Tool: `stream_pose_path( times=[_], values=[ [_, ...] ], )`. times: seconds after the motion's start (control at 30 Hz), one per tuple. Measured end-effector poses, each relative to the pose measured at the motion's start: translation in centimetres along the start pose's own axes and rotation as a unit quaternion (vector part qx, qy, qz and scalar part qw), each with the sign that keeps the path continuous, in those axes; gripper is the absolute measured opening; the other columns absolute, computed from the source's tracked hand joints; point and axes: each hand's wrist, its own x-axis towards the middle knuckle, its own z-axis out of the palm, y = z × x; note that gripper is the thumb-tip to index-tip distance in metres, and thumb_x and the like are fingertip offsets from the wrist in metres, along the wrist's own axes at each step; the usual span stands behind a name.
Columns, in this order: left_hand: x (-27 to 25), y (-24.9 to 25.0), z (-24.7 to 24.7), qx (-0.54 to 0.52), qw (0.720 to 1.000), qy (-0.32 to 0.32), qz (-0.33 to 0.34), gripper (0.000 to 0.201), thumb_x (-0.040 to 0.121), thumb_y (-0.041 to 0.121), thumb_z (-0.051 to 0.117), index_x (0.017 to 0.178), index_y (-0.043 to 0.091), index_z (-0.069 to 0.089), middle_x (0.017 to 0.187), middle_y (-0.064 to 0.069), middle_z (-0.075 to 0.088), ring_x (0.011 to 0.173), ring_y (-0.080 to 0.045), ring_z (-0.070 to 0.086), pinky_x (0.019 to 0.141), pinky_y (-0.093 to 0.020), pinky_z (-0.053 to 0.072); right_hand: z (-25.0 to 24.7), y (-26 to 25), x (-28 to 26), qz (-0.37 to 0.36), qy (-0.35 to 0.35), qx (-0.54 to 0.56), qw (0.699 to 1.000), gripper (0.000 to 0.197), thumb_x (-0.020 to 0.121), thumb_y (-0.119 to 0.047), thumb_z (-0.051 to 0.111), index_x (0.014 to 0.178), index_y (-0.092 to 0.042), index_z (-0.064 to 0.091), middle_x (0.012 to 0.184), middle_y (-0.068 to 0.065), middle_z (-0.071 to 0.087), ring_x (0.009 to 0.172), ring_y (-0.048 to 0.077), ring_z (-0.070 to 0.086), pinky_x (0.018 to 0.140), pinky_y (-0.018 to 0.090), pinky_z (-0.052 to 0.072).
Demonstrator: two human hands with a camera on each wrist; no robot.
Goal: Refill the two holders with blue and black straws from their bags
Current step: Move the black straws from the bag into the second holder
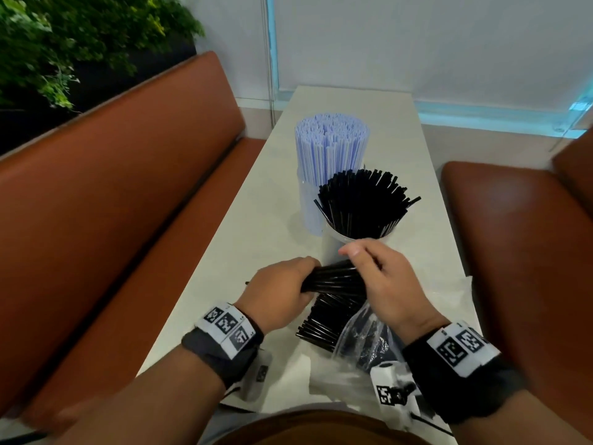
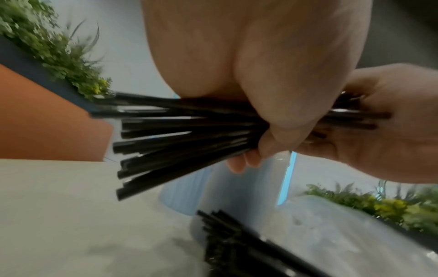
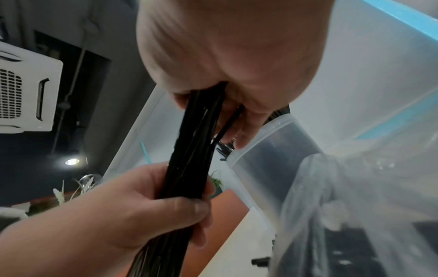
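Nearest: clear bag [image 1: 362, 335] at counter [image 1: 256, 226] front edge, loose black straws [image 1: 324, 319] spilling out of its mouth. Just above it, both hands share one bundle of black straws [image 1: 333, 279], held roughly level. Left hand [image 1: 282, 293] has fingers curled round the left end; right hand [image 1: 385, 284] wraps the right end, index finger lifted. Left wrist view: free ends fan out unevenly, so grip is slack there. Judgement: straws are light, stiff, smooth, so they slide past each other; squeeze mid-length, tap ends flush before dropping in. Beyond: black-straw holder [image 1: 359, 236], already well stocked, straws splayed. Behind it, touching or nearly so, blue-straw holder [image 1: 308, 203], packed upright.
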Motion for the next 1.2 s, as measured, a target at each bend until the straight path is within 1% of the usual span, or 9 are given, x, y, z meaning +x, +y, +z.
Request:
stream_pose_path(
  times=[0.13,0.23,0.37,0.47,0.53,0.7,0.8,1.07,1.2],
  values=[
    [1.1,2.3,-0.1,0.0,0.999,0.034,0.019,0.043,0.089,0.029,0.06,0.129,0.036,0.049,0.11,0.011,0.066,0.093,-0.015,0.061,0.069,-0.029,0.044,-1.4,-0.9,0.4,-0.026,0.138,0.054,0.989,0.03,0.099,-0.029,0.048,0.09,-0.017,0.074,0.084,-0.005,0.071,0.083,0.01,0.065,0.075,0.023,0.05],
    [2.2,3.6,-0.7,-0.005,0.997,0.066,0.029,0.046,0.088,0.029,0.062,0.131,0.039,0.048,0.114,0.011,0.066,0.095,-0.015,0.061,0.069,-0.03,0.044,-1.2,-1.0,0.8,-0.013,0.106,0.036,0.994,0.031,0.102,-0.02,0.05,0.084,-0.018,0.075,0.083,-0.006,0.073,0.08,0.006,0.065,0.072,0.015,0.046],
    [3.4,5.4,-0.9,-0.026,0.996,0.081,0.033,0.035,0.086,0.035,0.059,0.121,0.035,0.055,0.103,0.009,0.068,0.087,-0.019,0.064,0.064,-0.03,0.042,-0.4,-0.7,0.7,0.03,0.106,0.079,0.991,0.033,0.103,-0.027,0.053,0.081,-0.02,0.076,0.081,-0.005,0.075,0.077,0.005,0.069,0.068,0.011,0.049],
    [3.9,4.6,-1.9,-0.142,0.985,0.099,-0.014,0.026,0.092,0.025,0.066,0.11,0.042,0.06,0.087,0.012,0.065,0.079,-0.012,0.062,0.066,-0.03,0.044,-1.0,-0.2,0.9,0.034,0.132,0.183,0.974,0.037,0.099,-0.044,0.049,0.09,-0.022,0.078,0.091,0.002,0.077,0.09,0.014,0.073,0.081,0.025,0.058],
    [4.0,4.8,-3.3,-0.335,0.928,0.162,-0.027,0.018,0.092,0.024,0.07,0.098,0.039,0.063,0.081,0.01,0.067,0.076,-0.011,0.064,0.073,-0.032,0.051,-1.0,0.3,1.0,0.073,0.137,0.229,0.961,0.039,0.097,-0.048,0.049,0.094,-0.022,0.077,0.097,0.007,0.077,0.097,0.021,0.073,0.086,0.033,0.059],
    [4.2,7.1,-7.0,-0.693,0.673,0.257,0.029,0.023,0.091,0.009,0.068,0.099,0.029,0.076,0.083,-0.007,0.071,0.083,-0.024,0.065,0.089,-0.038,0.055,-0.3,0.7,1.3,0.264,0.091,0.335,0.9,0.054,0.101,-0.056,0.045,0.1,-0.01,0.073,0.104,0.014,0.076,0.104,0.031,0.072,0.09,0.044,0.055],
    [4.7,8.2,-7.2,-0.76,0.6,0.25,0.021,0.017,0.092,0.001,0.061,0.096,0.016,0.068,0.081,-0.009,0.069,0.08,-0.024,0.067,0.086,-0.039,0.055,0.0,0.2,1.3,0.324,0.08,0.444,0.831,0.058,0.101,-0.056,0.047,0.113,-0.003,0.067,0.107,0.014,0.076,0.102,0.031,0.073,0.081,0.048,0.059],
    [5.5,8.6,-6.3,-0.757,0.613,0.225,-0.025,0.022,0.097,-0.005,0.054,0.094,0.015,0.061,0.081,-0.01,0.067,0.081,-0.027,0.069,0.092,-0.043,0.054,-0.8,0.6,1.4,0.319,0.068,0.471,0.82,0.042,0.106,-0.043,0.045,0.107,-0.005,0.062,0.109,0.02,0.073,0.102,0.032,0.073,0.079,0.047,0.06],
    [5.4,9.1,-5.5,-0.73,0.65,0.209,-0.033,0.019,0.098,-0.006,0.052,0.099,0.012,0.057,0.08,-0.008,0.069,0.079,-0.025,0.07,0.085,-0.04,0.057,-0.3,0.7,1.2,0.253,0.026,0.336,0.907,0.031,0.103,-0.031,0.052,0.113,-0.008,0.072,0.111,0.016,0.073,0.106,0.033,0.07,0.081,0.04,0.059]
  ],
)
